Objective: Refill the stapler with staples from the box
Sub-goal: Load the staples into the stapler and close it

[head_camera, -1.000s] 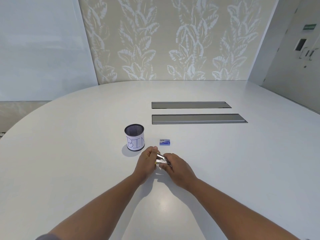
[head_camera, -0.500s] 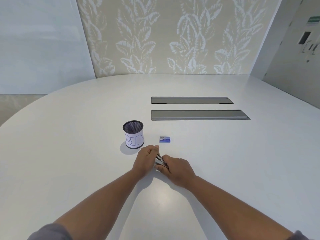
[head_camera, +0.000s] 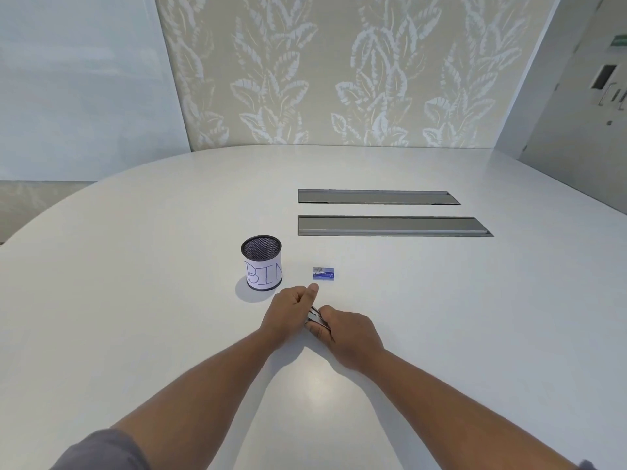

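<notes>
A small metal stapler (head_camera: 316, 318) lies between my two hands on the white table (head_camera: 135, 266); only a sliver of it shows. My left hand (head_camera: 288, 313) grips its far end with the thumb raised. My right hand (head_camera: 349, 332) closes over its near end. A small blue staple box (head_camera: 323, 273) lies closed on the table just beyond my hands, untouched.
A black mesh cup (head_camera: 262, 262) with a paper label reading BIN stands left of the box. Two long grey cable hatches (head_camera: 393, 226) are set into the table farther back. A patterned wall rises behind the table.
My hands have closed tighter over the stapler, hiding more of it. The view has shifted slightly; the box and cup have not moved.
</notes>
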`<state>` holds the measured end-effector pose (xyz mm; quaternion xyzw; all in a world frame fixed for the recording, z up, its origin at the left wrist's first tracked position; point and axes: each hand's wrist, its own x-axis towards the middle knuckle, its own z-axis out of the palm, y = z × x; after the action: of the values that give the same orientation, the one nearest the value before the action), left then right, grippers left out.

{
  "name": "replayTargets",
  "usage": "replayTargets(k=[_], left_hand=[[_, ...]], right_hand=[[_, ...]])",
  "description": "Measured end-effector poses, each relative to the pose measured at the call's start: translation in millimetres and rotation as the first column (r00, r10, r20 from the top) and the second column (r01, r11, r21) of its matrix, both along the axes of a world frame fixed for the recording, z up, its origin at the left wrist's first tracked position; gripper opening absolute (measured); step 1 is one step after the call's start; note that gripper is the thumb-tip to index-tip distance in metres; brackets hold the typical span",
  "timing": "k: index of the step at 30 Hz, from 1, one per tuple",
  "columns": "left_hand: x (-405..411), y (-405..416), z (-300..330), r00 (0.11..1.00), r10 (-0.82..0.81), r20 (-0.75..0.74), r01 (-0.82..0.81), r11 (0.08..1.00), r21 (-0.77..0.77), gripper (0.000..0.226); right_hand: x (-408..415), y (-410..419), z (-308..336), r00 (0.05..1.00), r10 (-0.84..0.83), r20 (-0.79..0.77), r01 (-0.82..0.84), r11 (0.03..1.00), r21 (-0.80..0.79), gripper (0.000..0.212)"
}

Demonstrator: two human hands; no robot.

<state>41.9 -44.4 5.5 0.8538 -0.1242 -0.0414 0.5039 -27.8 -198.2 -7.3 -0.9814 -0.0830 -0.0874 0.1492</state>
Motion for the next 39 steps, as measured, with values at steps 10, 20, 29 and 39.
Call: replayTargets(k=[10, 20, 29, 39], left_hand=[[1.5, -0.2, -1.9, 0.997, 0.038, 0.062, -0.043, 0.995, 0.086, 0.052], [1.1, -0.2, -1.5, 0.995, 0.041, 0.092, -0.051, 0.993, 0.104, 0.053], [-0.3, -1.2, -0.9, 0.994, 0.043, 0.099, -0.054, 0.992, 0.112, 0.051], [-0.3, -1.6, -2.3, 0.994, 0.055, 0.099, -0.066, 0.992, 0.106, 0.051]], right_hand=[[0.6, 0.9, -2.3, 1.000, 0.025, -0.012, -0.026, 0.999, -0.023, 0.043], [-0.2, 1.3, -1.4, 1.000, 0.029, -0.008, -0.029, 0.999, -0.019, 0.045], [-0.3, 1.5, -2.2, 0.999, 0.032, -0.001, -0.032, 0.999, -0.021, 0.043], [0.0, 1.6, -2.0, 0.999, 0.039, -0.001, -0.039, 0.999, -0.009, 0.042]])
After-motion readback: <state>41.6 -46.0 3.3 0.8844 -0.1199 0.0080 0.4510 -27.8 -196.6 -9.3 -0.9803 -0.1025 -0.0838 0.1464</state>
